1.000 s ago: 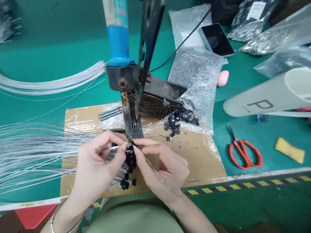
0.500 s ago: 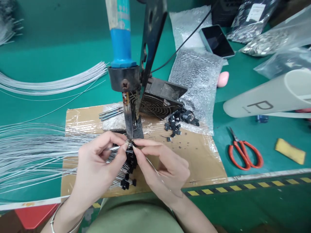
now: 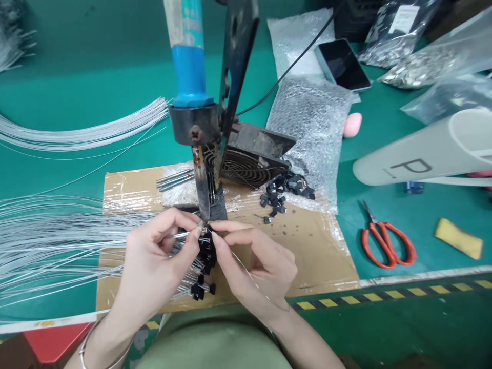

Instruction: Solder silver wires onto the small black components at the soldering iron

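Under the tip of a clamped soldering iron [image 3: 202, 195] with a blue handle, my two hands meet almost fingertip to fingertip. My left hand [image 3: 163, 253] is closed, pinching a thin grey wire [image 3: 180, 235] between thumb and forefinger. My right hand [image 3: 255, 261] is closed too, with a thin solder wire [image 3: 246, 270] trailing from its fingertips down over the wrist. Whether it also grips a small connector at the iron's tip is hidden by the fingers. Just below the fingertips lies a cluster of black connectors [image 3: 207, 256] on wire ends.
A fan [image 3: 246, 166] stands behind the iron, beside loose black connectors [image 3: 286, 192] on cardboard [image 3: 319, 256]. Long wires [image 3: 57, 230] spread leftward. To the right lie red-handled scissors [image 3: 386, 241], a yellow sponge [image 3: 459, 238], a white cup [image 3: 418, 151] and a phone [image 3: 343, 64].
My right hand has shifted very slightly, its thumb tip a little apart from where it was. The left hand keeps its pinch at the iron's tip.
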Demonstrator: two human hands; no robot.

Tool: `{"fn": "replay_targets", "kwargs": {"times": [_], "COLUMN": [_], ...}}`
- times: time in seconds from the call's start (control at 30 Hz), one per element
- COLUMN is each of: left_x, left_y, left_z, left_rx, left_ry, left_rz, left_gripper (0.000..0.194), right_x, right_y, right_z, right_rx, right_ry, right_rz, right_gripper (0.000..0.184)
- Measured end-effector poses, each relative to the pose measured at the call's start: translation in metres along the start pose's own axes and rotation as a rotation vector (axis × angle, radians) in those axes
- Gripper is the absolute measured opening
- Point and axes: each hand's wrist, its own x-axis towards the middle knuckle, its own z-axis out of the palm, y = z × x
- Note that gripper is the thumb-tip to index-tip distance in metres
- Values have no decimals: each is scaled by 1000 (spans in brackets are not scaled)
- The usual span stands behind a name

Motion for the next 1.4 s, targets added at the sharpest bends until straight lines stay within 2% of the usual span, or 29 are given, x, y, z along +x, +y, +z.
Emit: {"fn": "replay_targets", "kwargs": {"times": [0.1, 0.17, 0.3, 0.4, 0.47, 0.53, 0.6, 0.7, 0.77, 0.87, 0.97, 1.03, 1.13, 1.3, 1.4], "left_x": [-2, -3, -8, -14, -15, -6, 16, 69, 109, 157, 181, 183, 170, 128, 97], "left_y": [-3, -7, -19, -27, -32, -36, -42, -53, -60, -69, -69, -62, -45, -16, -7], "left_z": [-1, -3, -8, -15, -23, -38, -57, -87, -100, -102, -94, -90, -92, -112, -121], "left_rx": [35, 109, 309, 322, 301, 391, 626, 764, 820, 856, 842, 801, 692, 448, 368], "left_ry": [-11, 18, 120, 131, 155, 218, 280, 211, 99, -8, -34, -28, 9, 84, 185], "left_rz": [37, 95, 280, 322, 310, 317, 345, 317, 291, 274, 247, 210, 140, 78, 75], "left_gripper": [12, 13, 11, 18, 21, 18, 14, 30, 32, 14, 6, 10, 16, 18, 19], "right_x": [-2, -3, 0, 5, 7, 8, 6, 4, 3, 2, 1, 1, 1, 0, 0], "right_y": [0, 3, 15, 30, 41, 50, 58, 64, 66, 66, 65, 65, 64, 63, 64], "right_z": [0, -3, -24, -52, -70, -84, -92, -92, -89, -85, -84, -84, -84, -83, -83], "right_rx": [51, 82, 129, 338, 384, 372, 352, 332, 312, 285, 274, 264, 254, 259, 250], "right_ry": [-29, 0, 255, 367, 460, 528, 553, 564, 560, 551, 562, 568, 563, 562, 568], "right_rz": [52, 125, 292, 308, 365, 400, 409, 409, 401, 388, 383, 380, 387, 401, 396], "right_gripper": [18, 16, 8, 27, 47, 53, 53, 51, 50, 48, 47, 46, 43, 42, 43]}}
